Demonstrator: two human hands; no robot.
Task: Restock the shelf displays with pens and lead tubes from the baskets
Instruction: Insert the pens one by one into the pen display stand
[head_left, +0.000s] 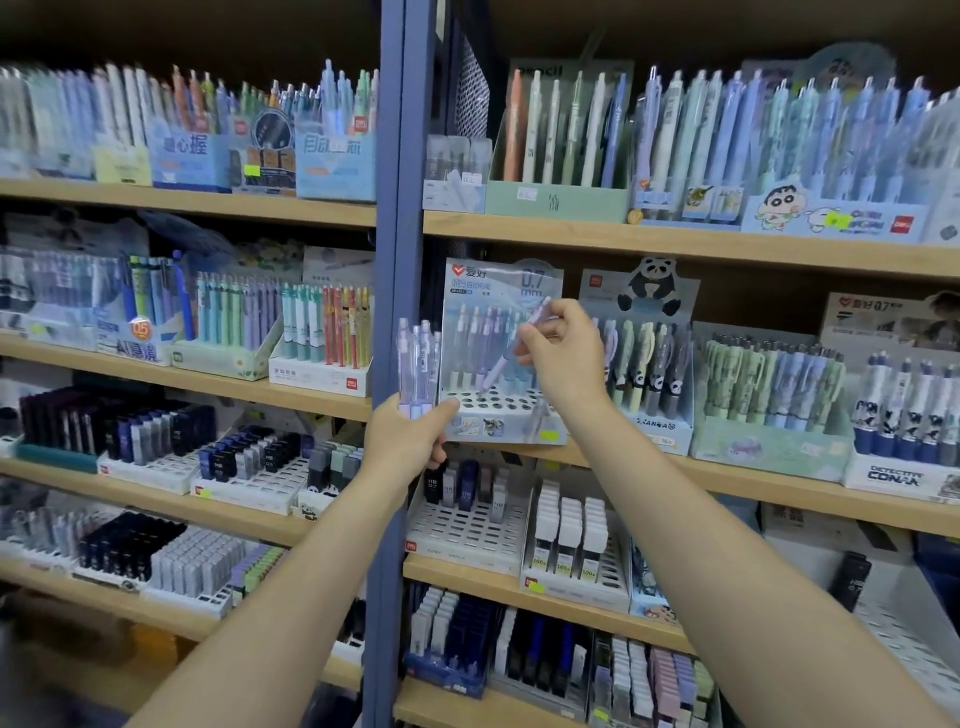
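A pale blue 0.7 mm pencil display box (501, 415) stands on the second shelf right of the blue upright, its perforated base partly filled with pastel pens at the back. My right hand (563, 353) pinches one lilac pen (511, 348), tilted, its tip down at a hole in the base. My left hand (410, 436) grips a bunch of several lilac and clear pens (418, 364) upright at the box's left front corner, its thumb against the box.
A panda pen display (652, 384) stands right of the box, then green-blue and Conan pen boxes (904, 436). Lead tube trays (470, 514) fill the shelf below. The blue shelf upright (389, 260) runs just left of my left hand. No basket is in view.
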